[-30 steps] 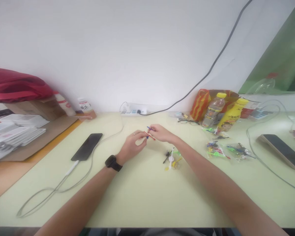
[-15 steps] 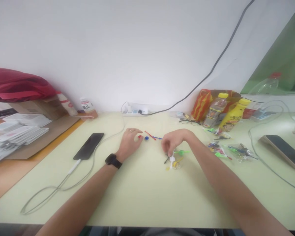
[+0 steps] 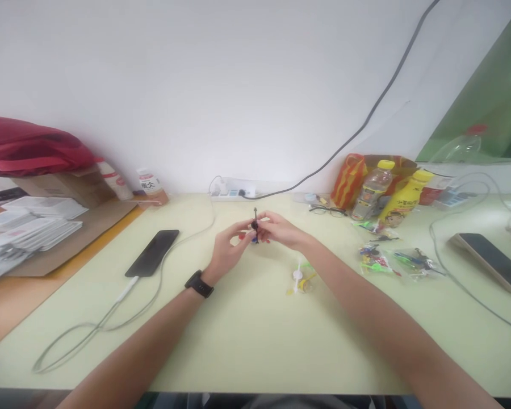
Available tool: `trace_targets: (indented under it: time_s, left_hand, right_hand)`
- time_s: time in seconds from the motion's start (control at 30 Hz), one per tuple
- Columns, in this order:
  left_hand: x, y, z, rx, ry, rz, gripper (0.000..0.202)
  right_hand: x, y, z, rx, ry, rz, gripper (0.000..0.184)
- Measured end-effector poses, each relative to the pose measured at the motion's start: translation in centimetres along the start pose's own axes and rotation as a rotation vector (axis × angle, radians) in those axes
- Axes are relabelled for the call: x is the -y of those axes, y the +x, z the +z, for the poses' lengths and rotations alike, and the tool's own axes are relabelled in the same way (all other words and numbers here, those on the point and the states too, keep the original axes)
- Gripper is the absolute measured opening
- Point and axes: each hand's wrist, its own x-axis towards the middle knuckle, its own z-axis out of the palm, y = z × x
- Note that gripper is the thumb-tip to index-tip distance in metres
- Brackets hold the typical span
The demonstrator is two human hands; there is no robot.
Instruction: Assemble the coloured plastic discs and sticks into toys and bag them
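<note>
Above the table's middle, a small black plastic piece (image 3: 255, 211) with a thin arrow-tipped rod stands upright between my hands. My right hand (image 3: 279, 230) pinches it from the right, fingers closed. My left hand (image 3: 230, 247), with a black watch at its wrist, meets it from the left with index finger and thumb at its middle. Just below the fingers, a blue round piece (image 3: 254, 239) shows in part, and a bit of red (image 3: 242, 234) peeks out by my left fingers. Nearer to me lie a white piece (image 3: 297, 275) and a yellow piece (image 3: 308, 282), with green beside them.
A phone (image 3: 152, 253) on a white cable lies at left, another phone (image 3: 496, 261) at far right. Small bags of coloured pieces (image 3: 419, 263), glasses (image 3: 327, 211) and a yellow bottle (image 3: 406, 199) stand or lie at right. A power strip (image 3: 234, 191) sits by the wall.
My right hand has moved left and up from the pile of coloured pieces, carrying the black piece to my left hand. My left fingers have closed in on it.
</note>
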Motion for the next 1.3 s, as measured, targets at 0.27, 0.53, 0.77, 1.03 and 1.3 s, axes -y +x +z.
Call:
trace_targets:
  time_s: [0.27, 0.53, 0.77, 1.03, 1.3]
  left_hand:
    - [0.6, 0.3, -0.2, -0.144, 0.009, 0.022, 0.027]
    - [0.0, 0.2, 0.0, -0.121, -0.119, -0.121, 0.033]
    - [0.0, 0.3, -0.3, -0.023, -0.085, -0.009, 0.03]
    - [-0.3, 0.5, -0.8, 0.074, 0.23, 0.231, 0.014]
    - [0.0, 0.7, -3.0, 0.403, 0.234, 0.114, 0.013]
  right_hand:
    - [-0.4, 0.1, 1.3, 0.038, 0.001, -0.02, 0.019]
    - [-0.7, -0.3, 2.5, -0.072, 0.111, -0.068, 0.046]
    - [-0.4, 0.0, 2.2, -0.171, 0.073, -0.027, 0.033]
    - [-1.5, 0.3, 2.5, -0.022, -0.127, -0.024, 0.022]
    - [-0.1, -0.6, -2.4, 0.0, -0.998, 0.013, 0.038]
